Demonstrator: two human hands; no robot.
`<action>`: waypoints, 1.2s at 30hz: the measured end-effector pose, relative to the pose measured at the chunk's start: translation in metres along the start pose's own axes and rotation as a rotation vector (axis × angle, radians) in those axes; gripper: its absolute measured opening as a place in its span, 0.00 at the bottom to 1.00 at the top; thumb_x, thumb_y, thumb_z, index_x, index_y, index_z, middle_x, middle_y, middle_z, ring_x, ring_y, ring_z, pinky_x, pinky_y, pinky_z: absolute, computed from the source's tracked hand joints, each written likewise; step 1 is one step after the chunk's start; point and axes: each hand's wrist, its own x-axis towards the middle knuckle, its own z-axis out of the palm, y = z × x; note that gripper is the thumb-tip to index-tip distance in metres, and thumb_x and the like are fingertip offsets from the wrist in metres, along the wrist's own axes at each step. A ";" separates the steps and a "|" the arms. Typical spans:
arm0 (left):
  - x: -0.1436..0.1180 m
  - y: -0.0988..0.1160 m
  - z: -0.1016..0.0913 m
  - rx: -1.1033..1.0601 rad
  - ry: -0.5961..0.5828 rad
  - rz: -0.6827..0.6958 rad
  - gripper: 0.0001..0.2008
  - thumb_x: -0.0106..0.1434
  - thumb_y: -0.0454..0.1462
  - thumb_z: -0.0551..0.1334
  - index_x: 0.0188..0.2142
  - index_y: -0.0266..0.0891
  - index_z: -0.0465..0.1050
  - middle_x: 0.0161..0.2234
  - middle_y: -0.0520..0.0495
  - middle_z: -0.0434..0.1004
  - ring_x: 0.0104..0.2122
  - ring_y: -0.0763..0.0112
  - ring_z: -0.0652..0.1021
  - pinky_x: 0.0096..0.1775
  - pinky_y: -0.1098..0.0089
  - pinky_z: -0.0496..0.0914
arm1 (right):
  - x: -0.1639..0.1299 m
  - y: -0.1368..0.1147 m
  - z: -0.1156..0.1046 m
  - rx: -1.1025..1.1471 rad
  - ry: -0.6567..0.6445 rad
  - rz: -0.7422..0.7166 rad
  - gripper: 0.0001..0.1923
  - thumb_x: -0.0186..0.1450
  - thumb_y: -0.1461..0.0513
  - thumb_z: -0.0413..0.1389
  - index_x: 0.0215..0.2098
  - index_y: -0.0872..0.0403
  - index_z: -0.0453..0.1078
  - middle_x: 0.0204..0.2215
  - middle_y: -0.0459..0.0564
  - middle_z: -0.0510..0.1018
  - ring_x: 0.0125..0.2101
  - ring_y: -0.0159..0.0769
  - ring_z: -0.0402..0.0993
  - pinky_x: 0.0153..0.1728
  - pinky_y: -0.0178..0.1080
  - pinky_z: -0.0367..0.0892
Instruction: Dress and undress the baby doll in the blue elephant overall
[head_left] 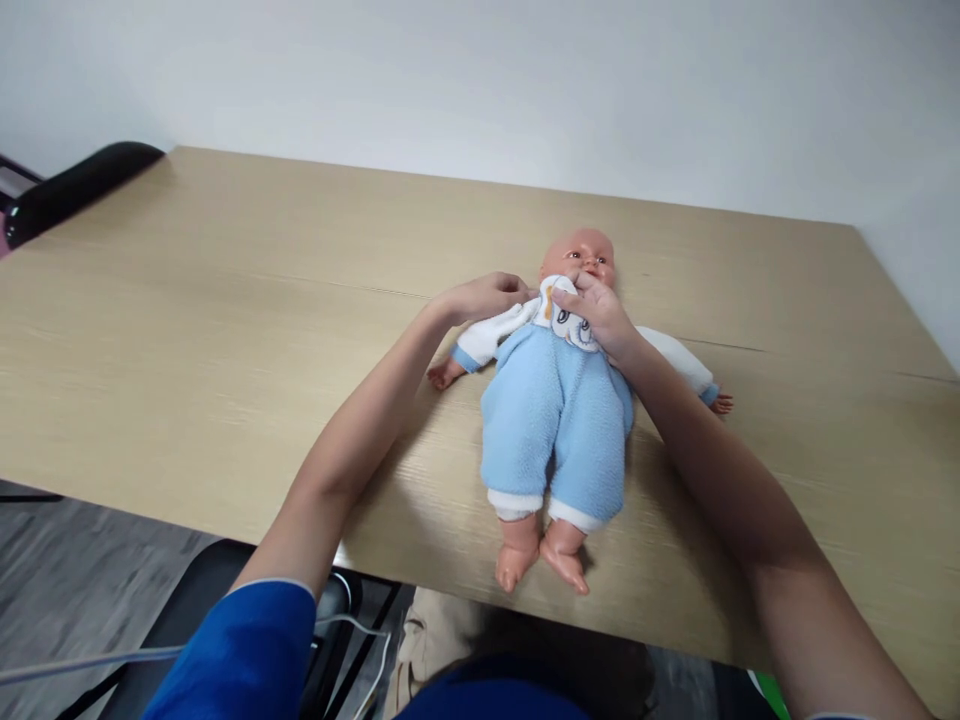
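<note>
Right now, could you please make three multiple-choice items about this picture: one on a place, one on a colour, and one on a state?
1. Where does the doll lie?
A. On the wooden table, feet toward the near edge
B. On the floor
C. On the black chair

2. What colour are the doll's trousers?
A. Red
B. Light blue
C. Green

3. What are the two hands doing?
A. Both rest flat on the table, away from the doll
B. One holds a cup
C. Both are at the doll's collar, just under its chin

Answers:
1. A, since the doll lies on its back on the tabletop with its bare feet near the front edge.
2. B, since the fleece legs are pale blue with white cuffs.
3. C, since the left hand and the right hand both pinch the white cloth at the neck.
</note>
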 end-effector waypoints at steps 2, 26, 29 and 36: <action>-0.003 0.002 -0.002 -0.015 -0.052 0.043 0.12 0.65 0.43 0.80 0.41 0.36 0.90 0.36 0.40 0.87 0.39 0.51 0.85 0.49 0.55 0.79 | 0.001 0.000 0.001 -0.003 -0.003 -0.008 0.39 0.59 0.27 0.79 0.42 0.43 0.70 0.37 0.45 0.82 0.38 0.44 0.81 0.41 0.46 0.79; -0.046 0.044 0.057 0.822 0.226 0.445 0.20 0.77 0.35 0.58 0.64 0.39 0.79 0.72 0.31 0.81 0.72 0.43 0.79 0.77 0.42 0.72 | -0.175 0.019 -0.136 -1.169 0.187 -0.251 0.37 0.78 0.35 0.58 0.72 0.49 0.74 0.67 0.70 0.84 0.67 0.72 0.81 0.69 0.70 0.75; -0.045 0.058 0.098 0.799 0.192 0.562 0.18 0.82 0.39 0.59 0.65 0.39 0.78 0.72 0.31 0.81 0.73 0.44 0.77 0.78 0.43 0.71 | -0.206 0.037 -0.155 -1.119 0.274 -0.182 0.39 0.77 0.34 0.60 0.70 0.52 0.75 0.64 0.73 0.84 0.63 0.74 0.82 0.66 0.74 0.76; -0.006 0.064 0.136 0.899 0.083 0.470 0.17 0.84 0.42 0.61 0.61 0.37 0.83 0.62 0.28 0.88 0.66 0.35 0.80 0.70 0.37 0.72 | -0.207 0.042 -0.152 -0.816 0.494 -0.114 0.33 0.66 0.37 0.75 0.57 0.48 0.80 0.53 0.63 0.89 0.54 0.65 0.87 0.62 0.68 0.83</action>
